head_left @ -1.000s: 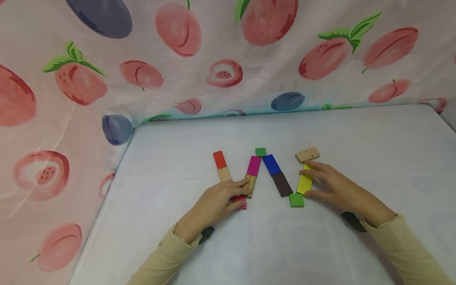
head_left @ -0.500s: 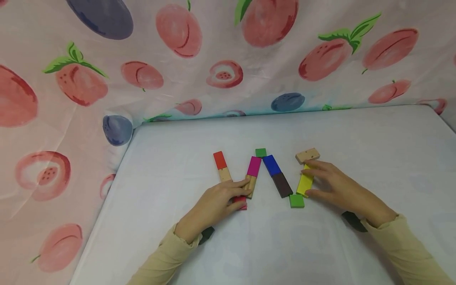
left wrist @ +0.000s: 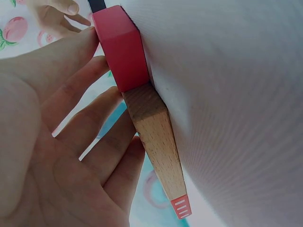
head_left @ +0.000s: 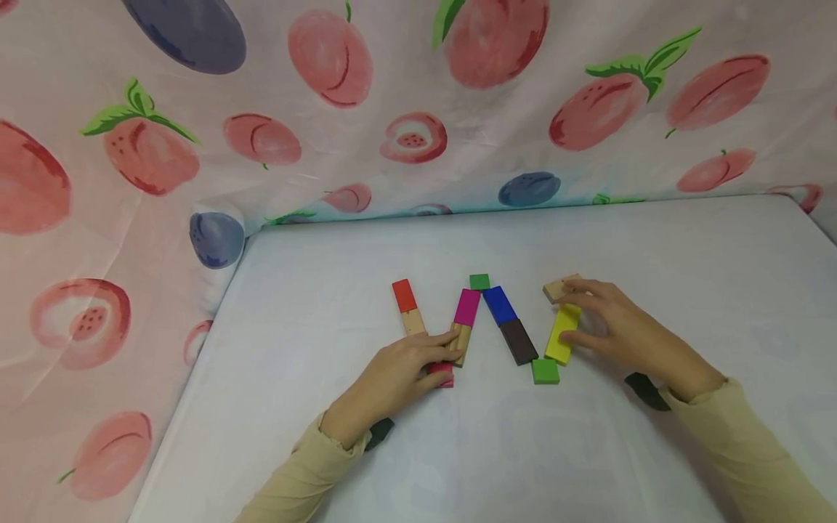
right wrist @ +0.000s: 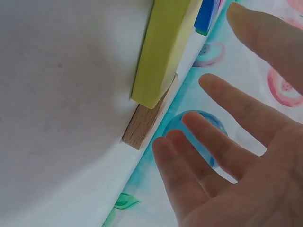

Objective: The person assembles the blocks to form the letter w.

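My left hand (head_left: 399,369) rests with extended fingers on the lower wooden block (head_left: 461,347) and the red block (head_left: 445,379). Its wrist view shows fingertips against the red block's side (left wrist: 124,52) and the long wooden block (left wrist: 163,146). My right hand (head_left: 624,330) is spread, gripping nothing. Its upper fingers overlap the far wooden block (head_left: 554,289), and its thumb is at the yellow block (head_left: 562,334). In the right wrist view, the fingers point toward that yellow block (right wrist: 161,56) and the wooden block (right wrist: 139,125) beyond it.
An orange-red block (head_left: 405,296) and a plain wooden one (head_left: 413,322) slope down at left. A magenta block (head_left: 467,307), a green square (head_left: 479,281), a blue block (head_left: 500,305), a dark brown block (head_left: 519,341) and another green square (head_left: 546,371) continue the zigzag. Fruit-patterned cloth (head_left: 340,167) backs the white table.
My right hand has shifted up from the yellow block's side, its fingers now over the far wooden block. The left hand stays where it was.
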